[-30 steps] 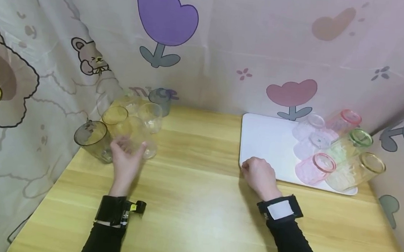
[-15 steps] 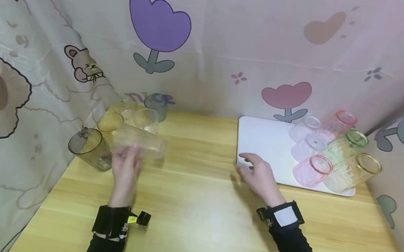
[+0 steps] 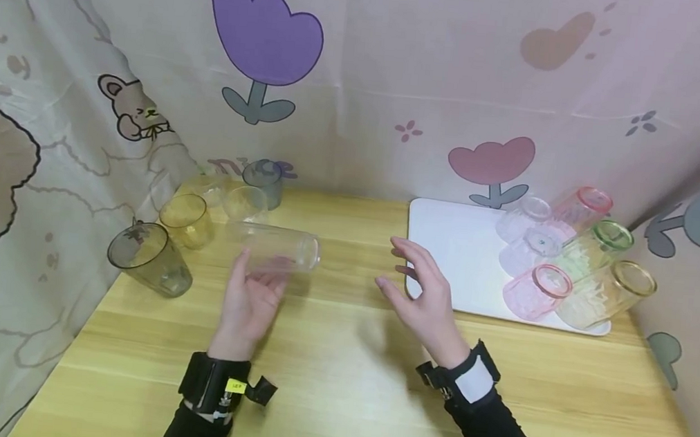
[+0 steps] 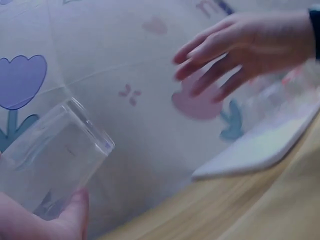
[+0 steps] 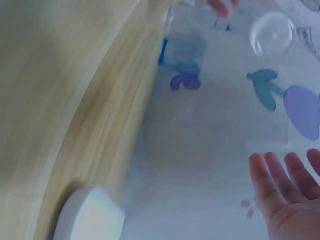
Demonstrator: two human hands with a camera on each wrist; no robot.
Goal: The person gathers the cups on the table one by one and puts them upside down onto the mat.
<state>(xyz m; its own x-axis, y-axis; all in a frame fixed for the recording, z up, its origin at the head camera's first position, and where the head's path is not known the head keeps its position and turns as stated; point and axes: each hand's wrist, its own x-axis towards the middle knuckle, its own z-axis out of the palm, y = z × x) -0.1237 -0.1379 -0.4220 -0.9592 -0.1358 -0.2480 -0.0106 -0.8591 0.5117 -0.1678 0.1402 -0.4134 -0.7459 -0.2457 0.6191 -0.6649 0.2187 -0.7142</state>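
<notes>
Left hand (image 3: 252, 300) holds a clear, colourless plastic tumbler (image 3: 278, 248) on its side, above the wooden desk (image 3: 342, 377). Tumbler lies across the fingertips, open mouth pointing right, base to the left; thumb curls up on its near wall, as the left wrist view shows (image 4: 75, 210). Tumbler sits just far of the left palm, left of centre on the desk.

Right hand (image 3: 421, 291) is raised off the desk, fingers spread and relaxed, holding nothing. It faces the tumbler's mouth with a clear gap between; not touching. In the left wrist view the right hand's fingers (image 4: 215, 50) hang to the right of the tumbler (image 4: 55, 155), apart from it.

Far left of the desk: a cluster of upright cups — a smoky grey tumbler (image 3: 146, 266) nearest, an amber-yellow one (image 3: 186, 219) behind it, a clear one (image 3: 245, 204), and a small grey one (image 3: 264, 180) against the printed cloth backdrop (image 3: 362, 74).

Right side: a white rectangular tray (image 3: 454, 245), just right of the right hand, carrying ribbed tumblers lying on their sides — pink (image 3: 536, 290), green-rimmed (image 3: 598, 244), amber-rimmed (image 3: 612, 293), clear ones behind.
</notes>
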